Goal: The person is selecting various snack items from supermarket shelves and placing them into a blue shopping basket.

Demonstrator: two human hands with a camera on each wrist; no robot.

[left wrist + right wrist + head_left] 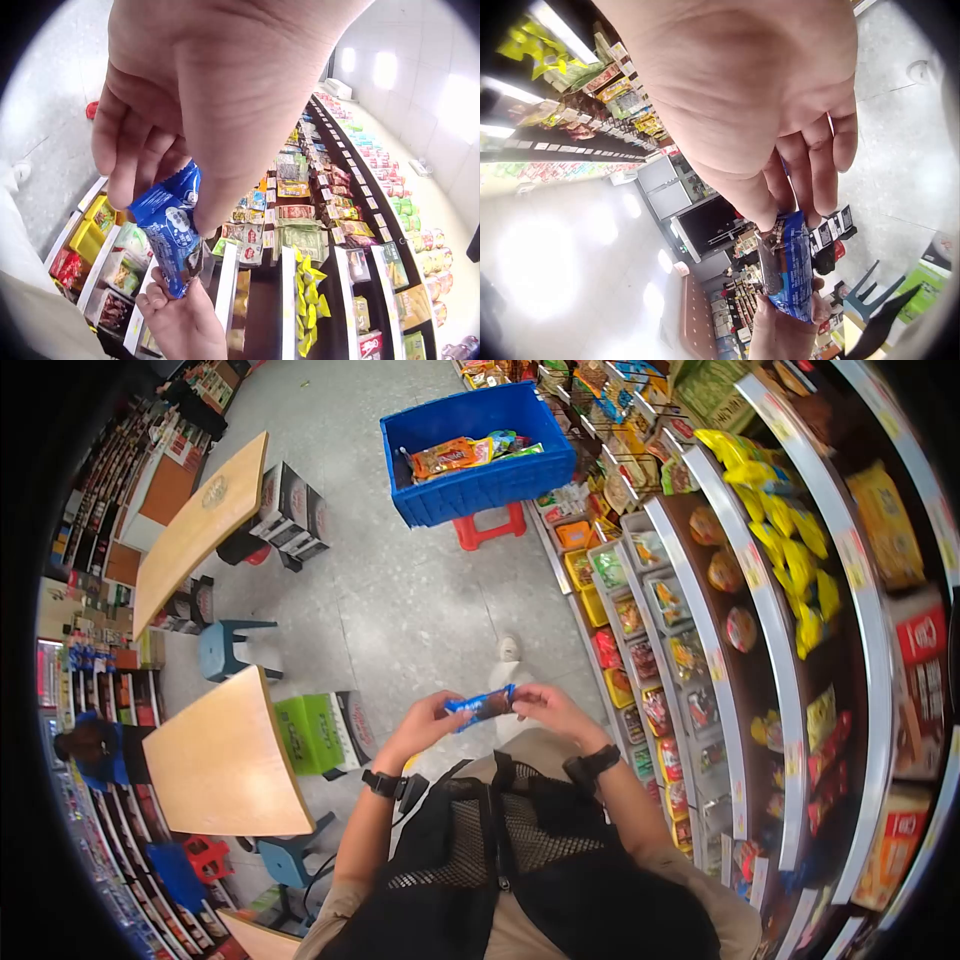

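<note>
A small blue snack packet (487, 706) with a dark brown middle is held in front of the body in the head view. The left hand (425, 724) pinches its left end between thumb and fingers. At the other end, the right hand (558, 714) grips the packet's edge. White print shows on the blue wrapper (169, 229) in the left wrist view, where the right hand (187, 322) appears below it. From the right wrist, a clear window onto the dark contents is visible beside the blue wrapper (799, 270), with the left hand (780, 337) at the far end.
Snack shelves (700, 630) curve along the right side. A blue crate (480, 500) of packets sits on a red stool (490, 528) ahead. Wooden tables (225, 760), a blue-grey stool (228, 650) and a green box (308, 735) stand on the left. Another person (95, 750) is at the far left.
</note>
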